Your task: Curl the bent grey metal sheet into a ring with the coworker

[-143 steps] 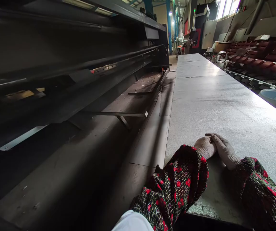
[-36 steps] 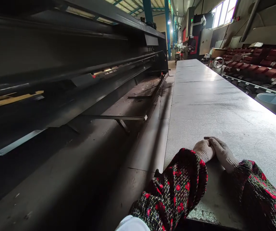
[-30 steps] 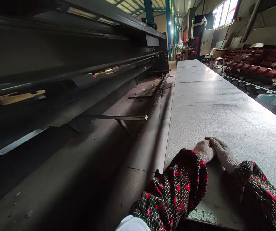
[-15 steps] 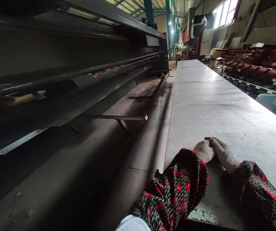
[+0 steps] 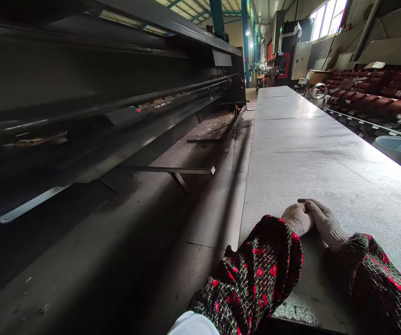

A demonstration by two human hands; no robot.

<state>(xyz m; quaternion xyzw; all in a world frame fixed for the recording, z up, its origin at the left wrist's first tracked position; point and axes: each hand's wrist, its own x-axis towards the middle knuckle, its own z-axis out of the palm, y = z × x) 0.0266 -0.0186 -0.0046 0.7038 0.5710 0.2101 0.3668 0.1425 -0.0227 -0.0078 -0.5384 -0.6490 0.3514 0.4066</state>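
Observation:
My left hand [image 5: 297,219], in a pale knit glove, rests near the close end of a long grey metal sheet [image 5: 291,163]. Over it lies my right hand [image 5: 327,225], gloved the same way, its fingers folded across the left one. The left fingers are hidden beneath. No tool or part shows in either hand. Dark sleeves with red flowers cover both forearms. The sheet's surface is flat, with faint scuffs and dark streaks, and it stretches far ahead of me.
A long dark machine [image 5: 172,46] with horizontal bars runs along my left. Between it and the sheet, a metal frame bar [image 5: 172,170] stands above the floor. On the right are a blue-grey bucket [image 5: 397,145] and dark red racks [image 5: 371,88]. A machine cabinet [image 5: 301,60] stands far ahead.
My hands stay still, one on the other. Behind the gap in the left machine, a blurred yellowish shape has gone and clutter shows there instead.

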